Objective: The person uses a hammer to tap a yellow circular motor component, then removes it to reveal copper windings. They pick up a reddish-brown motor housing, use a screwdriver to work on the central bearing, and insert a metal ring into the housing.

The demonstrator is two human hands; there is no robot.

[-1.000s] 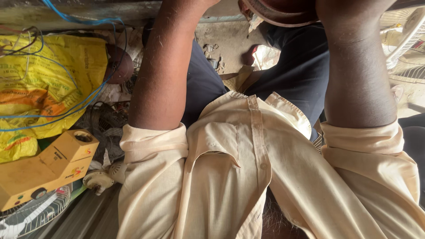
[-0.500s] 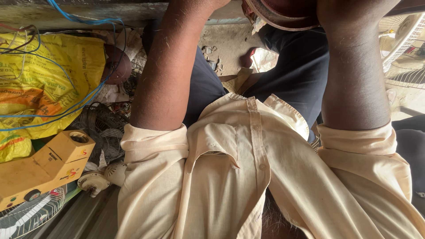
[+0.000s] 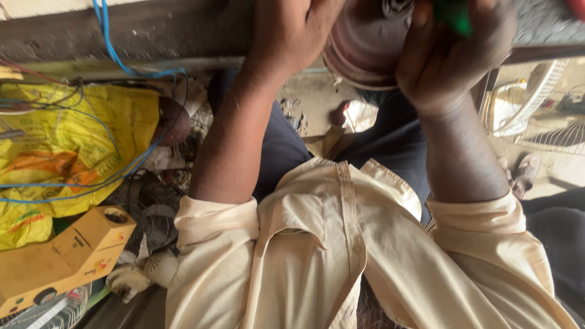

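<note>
While my left hand (image 3: 292,30) and right hand (image 3: 454,52) clasp the motor (image 3: 365,45) at 12 o'clock, I judge it could slip onto my lap.

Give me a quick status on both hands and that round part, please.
Left hand and right hand both gripping the round reddish-brown housing. Green tool in right. Nothing blocking.

Round motor housing (image 3: 365,45) is showing dull reddish-brown metal, ribbed rim, matt. Bench edge (image 3: 152,30) is looking like rough, worn wood. Yellow sack (image 3: 67,140) is reading as crinkled woven plastic, slight sheen. Blue wires (image 3: 109,36) are wearing glossy plastic insulation. Shirt (image 3: 341,256) is looking like soft matt cream cloth. Fan guard (image 3: 536,116) is showing thin white coated wire.
</note>
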